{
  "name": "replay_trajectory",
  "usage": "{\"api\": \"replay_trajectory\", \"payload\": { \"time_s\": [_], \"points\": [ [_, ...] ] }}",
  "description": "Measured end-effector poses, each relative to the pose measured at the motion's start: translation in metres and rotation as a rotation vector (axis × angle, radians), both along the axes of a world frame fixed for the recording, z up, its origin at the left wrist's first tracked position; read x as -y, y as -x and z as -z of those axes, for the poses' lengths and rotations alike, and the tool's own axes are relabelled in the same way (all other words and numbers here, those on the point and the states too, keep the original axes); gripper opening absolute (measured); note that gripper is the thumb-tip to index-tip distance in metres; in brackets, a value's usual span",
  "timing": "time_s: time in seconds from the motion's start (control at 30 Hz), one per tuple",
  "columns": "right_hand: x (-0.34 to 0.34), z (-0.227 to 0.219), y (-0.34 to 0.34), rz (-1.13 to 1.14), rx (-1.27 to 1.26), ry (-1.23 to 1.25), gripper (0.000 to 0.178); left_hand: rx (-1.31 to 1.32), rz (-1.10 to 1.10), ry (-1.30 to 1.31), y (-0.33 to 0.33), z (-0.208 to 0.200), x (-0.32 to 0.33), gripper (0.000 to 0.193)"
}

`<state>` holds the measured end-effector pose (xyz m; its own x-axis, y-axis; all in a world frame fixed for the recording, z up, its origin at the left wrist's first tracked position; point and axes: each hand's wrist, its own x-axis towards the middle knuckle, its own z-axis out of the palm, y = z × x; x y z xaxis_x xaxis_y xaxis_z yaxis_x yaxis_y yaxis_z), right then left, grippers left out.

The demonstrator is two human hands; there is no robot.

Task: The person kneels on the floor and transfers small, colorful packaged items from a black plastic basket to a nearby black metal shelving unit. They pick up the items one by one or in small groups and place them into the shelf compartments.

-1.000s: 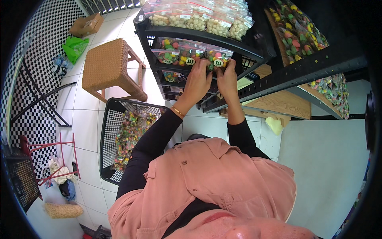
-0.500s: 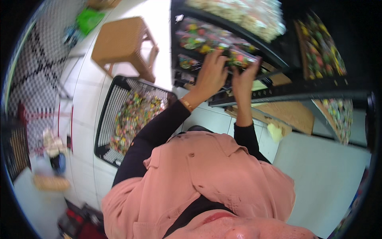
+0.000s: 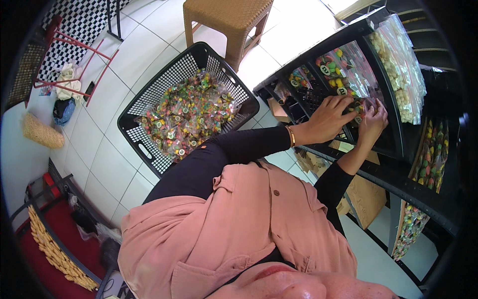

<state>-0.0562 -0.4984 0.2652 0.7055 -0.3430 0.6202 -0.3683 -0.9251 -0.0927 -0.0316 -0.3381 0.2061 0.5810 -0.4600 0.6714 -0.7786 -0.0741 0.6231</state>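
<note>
At the black rack on the right, both my hands are on a small clear bag of colourful sweets (image 3: 357, 108) at the near end of a row. My left hand (image 3: 326, 120) has its fingers curled over the bag's left side. My right hand (image 3: 372, 122) pinches the bag's clear upper part. Beyond them, more clear bags of red, yellow and green sweets (image 3: 343, 70) stand packed in the black shelf tray (image 3: 311, 37). My fingers partly hide the held bag.
To the left, a black plastic basket (image 3: 130, 112) on the tiled floor holds many bagged sweets. A brown stool (image 3: 226, 17) stands behind it. Bags of pale snacks (image 3: 398, 70) fill the rack's right part. More sweets (image 3: 430, 157) lie on the shelf at right.
The view has swung, bringing the whole basket into sight. Both hands stay at the rack; the bag, tilted between them before, now sits lower against the row.
</note>
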Motion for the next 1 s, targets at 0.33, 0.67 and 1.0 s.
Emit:
{"api": "replay_trajectory", "payload": {
  "time_s": [0.33, 0.67, 1.0],
  "points": [
    [0.021, 0.003, 0.01, 0.31, -0.147, -0.065, 0.022, 0.044, -0.032, -0.028, 0.003, 0.018, 0.009, 0.06],
    [-0.066, 0.0, 0.031, 0.0, 0.232, -0.179, 0.042, -0.063, 0.017, 0.011, -0.017, 0.013, -0.008, 0.067],
    [-0.072, 0.024, 0.038, -0.049, 0.049, -0.213, 0.051, 0.016, -0.041, -0.151, -0.018, 0.014, -0.01, 0.07]
  ]
}}
